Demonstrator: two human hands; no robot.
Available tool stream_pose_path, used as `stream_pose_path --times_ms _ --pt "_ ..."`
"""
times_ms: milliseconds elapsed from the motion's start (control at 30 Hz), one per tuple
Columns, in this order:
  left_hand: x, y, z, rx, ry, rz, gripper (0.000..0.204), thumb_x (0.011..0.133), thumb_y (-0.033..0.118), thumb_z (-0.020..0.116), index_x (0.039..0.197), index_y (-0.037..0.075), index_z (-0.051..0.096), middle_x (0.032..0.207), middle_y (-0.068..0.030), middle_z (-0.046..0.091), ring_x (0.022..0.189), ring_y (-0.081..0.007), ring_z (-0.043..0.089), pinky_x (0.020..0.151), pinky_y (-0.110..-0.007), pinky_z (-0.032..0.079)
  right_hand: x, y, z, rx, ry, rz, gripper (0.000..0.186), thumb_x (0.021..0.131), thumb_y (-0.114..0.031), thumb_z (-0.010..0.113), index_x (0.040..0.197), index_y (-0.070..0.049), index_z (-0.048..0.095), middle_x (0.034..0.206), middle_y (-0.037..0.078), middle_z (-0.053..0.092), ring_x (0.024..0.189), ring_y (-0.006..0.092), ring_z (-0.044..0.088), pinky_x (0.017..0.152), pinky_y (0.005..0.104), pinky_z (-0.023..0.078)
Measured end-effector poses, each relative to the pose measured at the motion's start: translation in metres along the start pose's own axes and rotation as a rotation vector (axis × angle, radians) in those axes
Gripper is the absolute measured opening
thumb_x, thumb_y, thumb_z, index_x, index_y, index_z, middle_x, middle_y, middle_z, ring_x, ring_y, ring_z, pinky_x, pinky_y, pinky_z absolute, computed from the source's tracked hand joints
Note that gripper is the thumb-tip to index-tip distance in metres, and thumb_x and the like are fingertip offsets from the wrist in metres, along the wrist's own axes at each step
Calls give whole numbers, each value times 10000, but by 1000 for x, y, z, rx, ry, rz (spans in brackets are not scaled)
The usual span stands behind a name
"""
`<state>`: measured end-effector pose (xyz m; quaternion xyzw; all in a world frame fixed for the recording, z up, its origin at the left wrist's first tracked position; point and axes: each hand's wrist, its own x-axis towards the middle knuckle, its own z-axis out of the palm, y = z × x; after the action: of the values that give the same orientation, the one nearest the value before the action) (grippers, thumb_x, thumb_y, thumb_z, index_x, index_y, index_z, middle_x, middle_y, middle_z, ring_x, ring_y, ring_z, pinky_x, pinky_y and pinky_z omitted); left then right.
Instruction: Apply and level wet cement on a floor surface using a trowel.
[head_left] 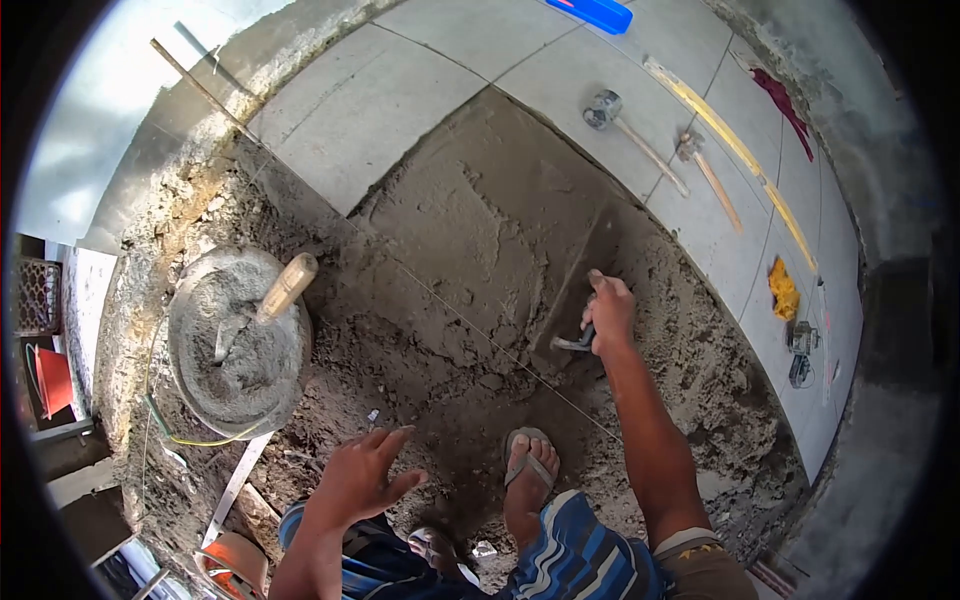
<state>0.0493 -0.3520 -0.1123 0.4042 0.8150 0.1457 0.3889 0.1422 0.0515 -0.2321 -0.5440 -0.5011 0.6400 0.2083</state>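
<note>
A: Into the head view, our only 1, and the right hand is working low over the damp grey-brown mortar bed. What's in its fingers?

B: They're closed round the handle of a long, flat trowel with a grey metal bracket. The blade seems to lie right on the bed, along its right-hand side.

A: And the left hand?

B: Empty! Fingers open and spread, held out above the rough soil near the 2 sandalled feet.

A: So what step do you call this?

B: Spreading and levelling, I'd judge. The upper part, tucked in beside the large pale-grey square tiles, looks fairly smooth; the middle shows ridges, and the side towards the feet is lumpy.

A: Then what does the next move call for?

B: A flat, even draw of the blade across those ridges, I'd say, minding the thin pale string stretched diagonally past the bed. If hollows show, there's more mix on the left: the round grey mortar-crusted bucket, with a wooden-handled pointing trowel standing tilted in it.
</note>
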Motion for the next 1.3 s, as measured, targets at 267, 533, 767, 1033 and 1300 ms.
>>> stream_pose_path --times_ms 267,533,767,1033,1300 --pt "-13 -7 -7 -56 24 -133 731 907 600 699 1428 108 558 1297 -215 664 1122 -453 663 926 -504 563 56 -33 116 -96 -221 -58 268 979 -258 690 909 -27 575 618 31 501 420 156 487 379 361 382" --pt "-26 -26 -4 -71 125 -185 674 909 517 722 1393 72 574 1141 -197 682 1008 -423 677 876 -492 549 47 -72 147 -1026 -488 -424 306 953 -307 667 948 -4 620 904 214 721 793 360 722 698 494 565" --pt "-26 -16 -11 -83 100 -215 680 913 513 716 1404 70 562 1191 -197 673 1039 -425 674 896 -493 551 91 -107 149 -1542 -342 -711 405 971 -363 626 1248 -69 597 1102 245 726 1054 444 697 927 549 552" --pt "-31 -21 -7 -82 55 -268 667 945 517 677 1432 83 539 1268 -198 659 1119 -417 659 943 -496 546 125 -80 166 -1117 -421 -611 376 910 -358 712 1031 -3 692 1013 239 733 984 421 707 868 485 549" --pt "-24 -22 -8 -92 29 -265 682 927 530 700 1428 92 550 1295 -206 650 1154 -423 649 944 -487 553 31 -49 190 -1164 -643 -611 377 904 -357 709 1049 -10 689 1035 246 731 995 432 700 890 491 545"
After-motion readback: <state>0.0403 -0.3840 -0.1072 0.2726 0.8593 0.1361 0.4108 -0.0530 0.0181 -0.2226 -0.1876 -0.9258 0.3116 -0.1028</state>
